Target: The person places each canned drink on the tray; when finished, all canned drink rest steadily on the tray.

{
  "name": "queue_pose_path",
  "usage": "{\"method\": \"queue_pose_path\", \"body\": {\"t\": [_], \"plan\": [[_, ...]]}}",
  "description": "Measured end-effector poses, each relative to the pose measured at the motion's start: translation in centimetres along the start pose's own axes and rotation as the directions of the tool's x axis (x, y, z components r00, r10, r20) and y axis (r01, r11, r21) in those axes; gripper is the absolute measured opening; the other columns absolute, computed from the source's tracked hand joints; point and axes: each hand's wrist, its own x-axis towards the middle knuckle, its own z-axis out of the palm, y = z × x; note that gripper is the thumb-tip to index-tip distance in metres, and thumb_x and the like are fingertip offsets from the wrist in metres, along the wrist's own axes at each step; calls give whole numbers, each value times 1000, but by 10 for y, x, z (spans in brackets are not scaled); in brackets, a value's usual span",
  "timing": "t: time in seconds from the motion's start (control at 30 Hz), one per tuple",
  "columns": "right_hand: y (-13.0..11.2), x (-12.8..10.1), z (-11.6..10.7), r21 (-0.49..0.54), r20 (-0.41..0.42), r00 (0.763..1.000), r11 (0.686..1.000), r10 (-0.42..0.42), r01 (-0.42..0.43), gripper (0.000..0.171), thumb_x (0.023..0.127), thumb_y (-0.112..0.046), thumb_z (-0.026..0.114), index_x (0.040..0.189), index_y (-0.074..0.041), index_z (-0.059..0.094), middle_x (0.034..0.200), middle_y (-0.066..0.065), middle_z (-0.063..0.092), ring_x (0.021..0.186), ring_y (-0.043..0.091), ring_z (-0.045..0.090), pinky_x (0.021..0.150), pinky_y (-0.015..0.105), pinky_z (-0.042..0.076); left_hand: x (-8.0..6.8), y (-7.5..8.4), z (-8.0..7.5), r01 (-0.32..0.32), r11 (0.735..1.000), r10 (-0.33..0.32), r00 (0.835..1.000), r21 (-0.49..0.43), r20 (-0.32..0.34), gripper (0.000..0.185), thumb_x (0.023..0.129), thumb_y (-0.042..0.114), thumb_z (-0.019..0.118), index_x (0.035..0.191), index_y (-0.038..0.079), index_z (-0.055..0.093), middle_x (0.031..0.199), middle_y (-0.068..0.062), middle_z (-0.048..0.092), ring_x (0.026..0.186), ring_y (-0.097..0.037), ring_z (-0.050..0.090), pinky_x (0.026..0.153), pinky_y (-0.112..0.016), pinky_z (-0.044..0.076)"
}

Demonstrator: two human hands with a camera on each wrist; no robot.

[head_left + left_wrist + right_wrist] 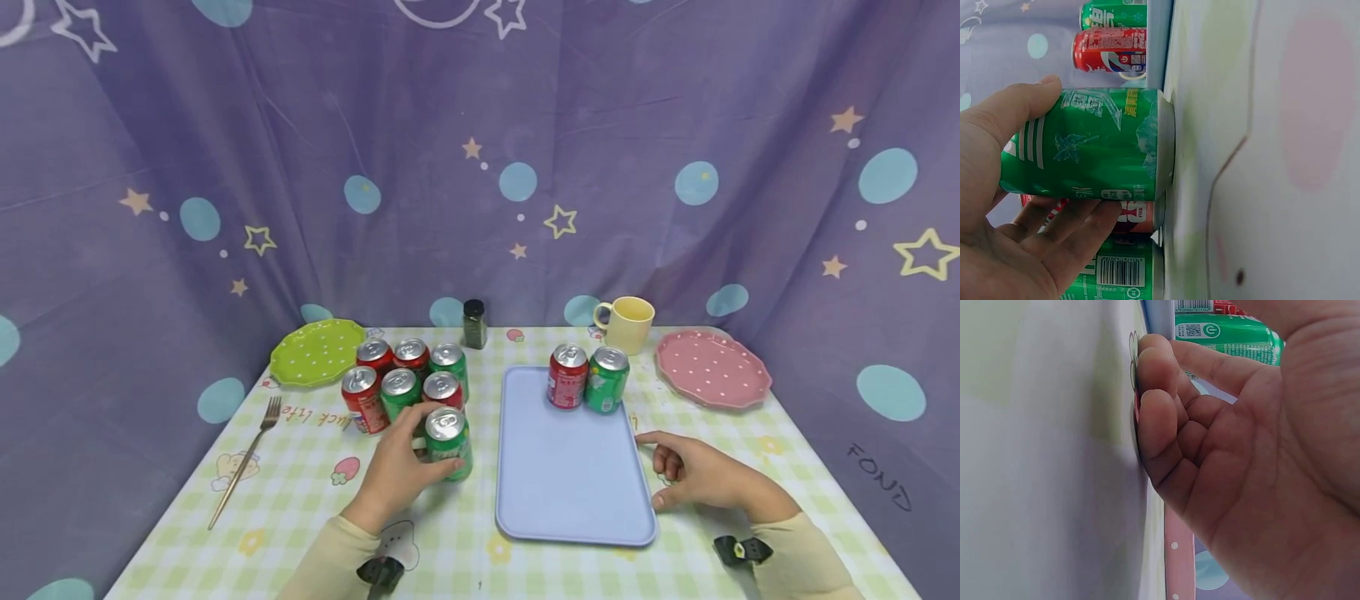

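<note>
Left hand point(397, 475) gripping green can point(447, 442), fingers point(1075, 228) hiding its label partly

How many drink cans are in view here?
9. Two stand on the blue tray: red can, green can. Seven cluster left of it, including the green can in the left hand. None seems hidden.

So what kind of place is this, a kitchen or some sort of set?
Most likely a staged tabletop set, not a real kitchen: a star-printed purple cloth backdrop hangs behind a small table with a checked tablecloth, laid out with soda cans and a blue tray.
</note>
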Motion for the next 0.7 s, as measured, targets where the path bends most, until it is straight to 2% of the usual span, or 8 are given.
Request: {"method": "queue_pose_path", "body": {"t": [0.17, 0.37, 0.53, 0.7], "plan": [[0, 0, 0, 3, 1, 1000, 1000, -4, 4, 93, 78, -16, 94, 150, 10, 42, 100, 14, 56, 81, 22, 52, 67, 27, 48, -1, 2, 0, -11, 1000, 11, 1000, -10, -12, 79, 70, 27, 101, 136, 35, 58, 126, 10, 58, 118, -12, 61, 90, -35, 59], [-1, 1, -1, -12, 0, 1000, 1000, -18, 18, 92, 78, -17, 94, 149, 10, 43, 99, 14, 56, 81, 22, 53, 68, 26, 48, 0, 12, 3, -86, 994, 83, 996, -67, -39, 78, 71, 25, 101, 136, 33, 59, 125, 11, 60, 114, -13, 63, 86, -34, 60], [0, 0, -1, -25, -4, 1000, 1000, -16, 16, 91, 78, -18, 94, 149, 9, 44, 99, 13, 57, 80, 21, 53, 68, 26, 49, 2, 27, 13, -125, 981, 118, 991, -146, -58, 80, 72, 22, 100, 140, 24, 59, 129, 11, 64, 112, -14, 64, 90, -37, 58], [2, 0, -1, -8, 1, 1000, 1000, -11, 11, 91, 78, -17, 94, 150, 9, 43, 99, 13, 56, 80, 21, 52, 68, 26, 48, 7, 45, 26, -115, 970, 103, 992, -213, -67, 80, 74, 16, 98, 142, 27, 58, 131, 9, 64, 115, -15, 64, 90, -37, 57]]}}
